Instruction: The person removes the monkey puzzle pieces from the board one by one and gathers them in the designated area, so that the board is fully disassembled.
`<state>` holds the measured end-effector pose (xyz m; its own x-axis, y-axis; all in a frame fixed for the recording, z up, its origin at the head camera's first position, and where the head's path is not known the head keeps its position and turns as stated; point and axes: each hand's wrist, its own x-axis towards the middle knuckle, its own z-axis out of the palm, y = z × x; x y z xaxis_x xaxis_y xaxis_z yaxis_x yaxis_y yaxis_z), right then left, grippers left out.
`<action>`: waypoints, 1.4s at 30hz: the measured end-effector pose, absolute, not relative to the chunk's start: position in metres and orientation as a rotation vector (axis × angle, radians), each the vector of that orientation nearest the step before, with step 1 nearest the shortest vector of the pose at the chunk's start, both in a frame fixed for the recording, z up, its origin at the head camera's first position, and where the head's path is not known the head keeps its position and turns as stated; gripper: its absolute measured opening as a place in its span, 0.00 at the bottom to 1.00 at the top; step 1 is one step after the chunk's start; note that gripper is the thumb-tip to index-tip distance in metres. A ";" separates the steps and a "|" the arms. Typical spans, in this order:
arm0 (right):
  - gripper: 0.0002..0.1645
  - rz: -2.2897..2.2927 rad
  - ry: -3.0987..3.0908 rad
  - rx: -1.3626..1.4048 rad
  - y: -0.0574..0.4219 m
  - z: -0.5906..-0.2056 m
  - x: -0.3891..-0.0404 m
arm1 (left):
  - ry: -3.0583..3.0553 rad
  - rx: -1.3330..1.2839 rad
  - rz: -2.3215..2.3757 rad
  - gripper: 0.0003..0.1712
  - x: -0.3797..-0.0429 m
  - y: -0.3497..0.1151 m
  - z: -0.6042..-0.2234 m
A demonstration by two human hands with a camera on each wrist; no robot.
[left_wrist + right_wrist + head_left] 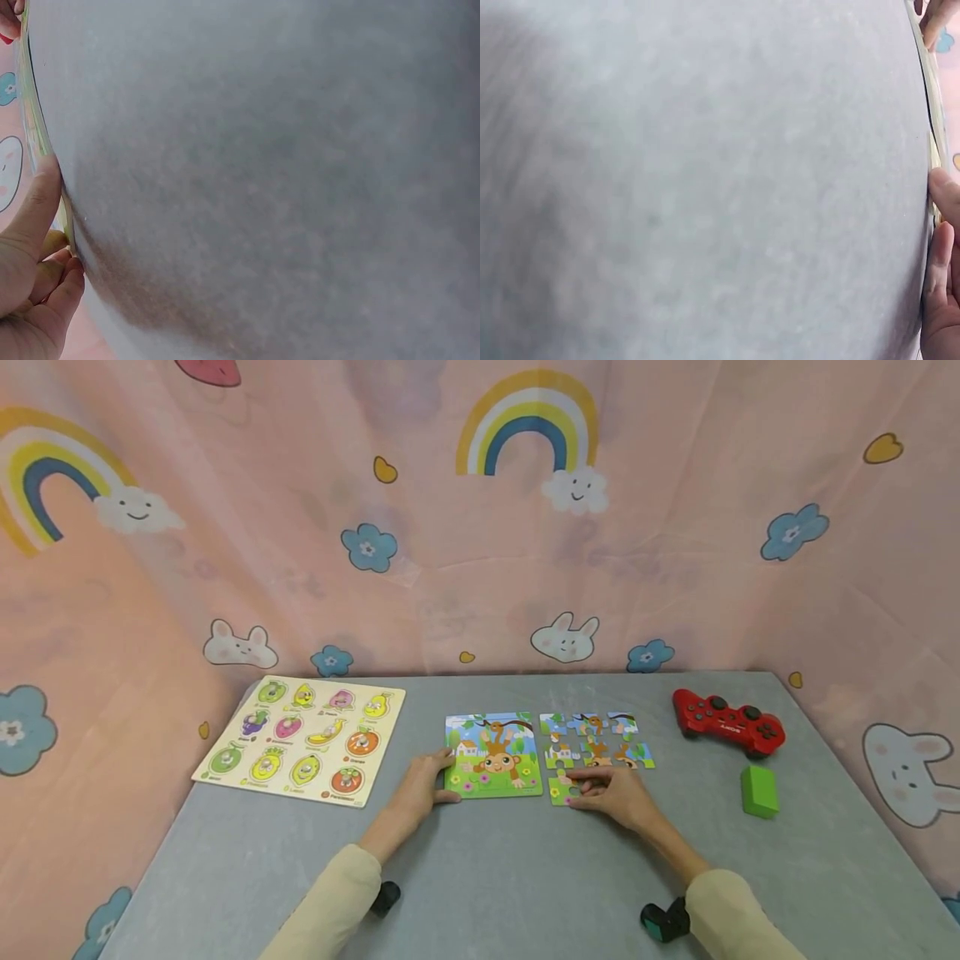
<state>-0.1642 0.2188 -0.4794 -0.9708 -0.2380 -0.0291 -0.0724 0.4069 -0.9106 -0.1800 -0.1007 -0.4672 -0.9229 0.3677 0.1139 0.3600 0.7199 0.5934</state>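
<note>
A jigsaw board with a monkey picture (491,758) lies flat at mid-table. My left hand (416,785) grips its lower left corner, thumb at the near edge and fingers along the left side. To the board's right, loose jigsaw pieces (558,753) lie in rows. My right hand (618,797) pinches the nearest piece (558,791), green with flowers, between thumb and fingers; it lies at the table surface. The left wrist view shows the left hand (34,262) at the board's thin edge (34,112). In the right wrist view, the right hand (943,285) is partly cut off.
On the left lies a cream board with fruit pictures (300,742). A red game controller (727,722) sits at the far right, with a green block (760,792) nearer. A pink patterned curtain (450,585) rises behind the grey table (487,877).
</note>
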 end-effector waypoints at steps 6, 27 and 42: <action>0.26 -1.639 2.465 -0.295 0.220 -0.477 -0.163 | 2.898 0.664 1.041 0.35 -0.181 -0.103 -0.472; 0.30 -1.885 2.164 -0.234 0.200 -0.468 -0.175 | 2.897 0.636 1.024 0.33 -0.181 -0.101 -0.467; 0.28 -1.917 2.091 -0.291 0.150 -0.469 -0.186 | 2.892 0.636 1.038 0.35 -0.181 -0.102 -0.470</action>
